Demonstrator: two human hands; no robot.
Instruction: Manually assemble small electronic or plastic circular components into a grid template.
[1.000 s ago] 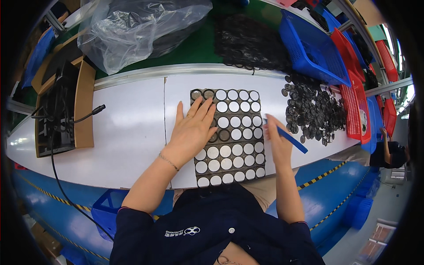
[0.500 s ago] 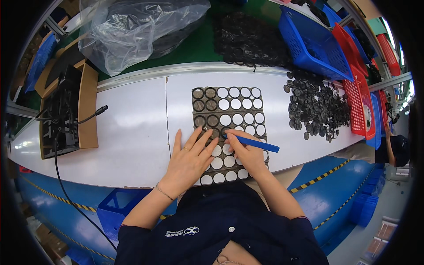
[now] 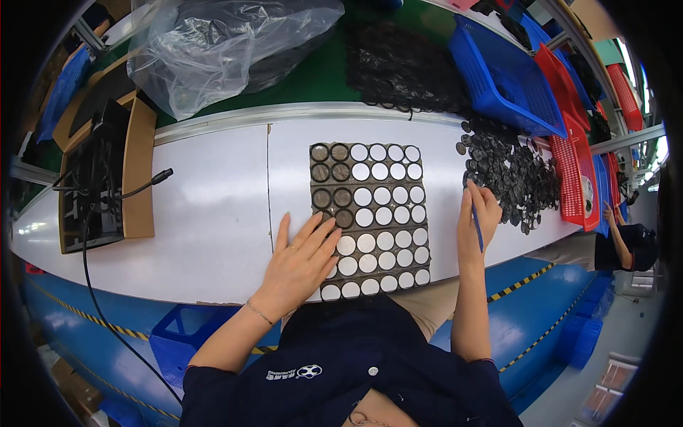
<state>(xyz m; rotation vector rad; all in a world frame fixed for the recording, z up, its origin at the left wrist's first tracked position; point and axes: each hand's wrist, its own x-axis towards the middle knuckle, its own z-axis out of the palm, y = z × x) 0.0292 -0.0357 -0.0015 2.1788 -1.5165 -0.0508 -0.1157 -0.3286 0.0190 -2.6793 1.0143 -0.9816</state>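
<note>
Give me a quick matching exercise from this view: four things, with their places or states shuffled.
1. left hand
2. right hand
3. cardboard box
4. clear plastic bag

A. crumpled, on the green surface
B. holding a blue tool beside the black disc pile
C. fingers spread over the disc sheet's left edge
D. at left, black cable sticking out

Pairs: 1-C, 2-B, 3-D, 4-A
</note>
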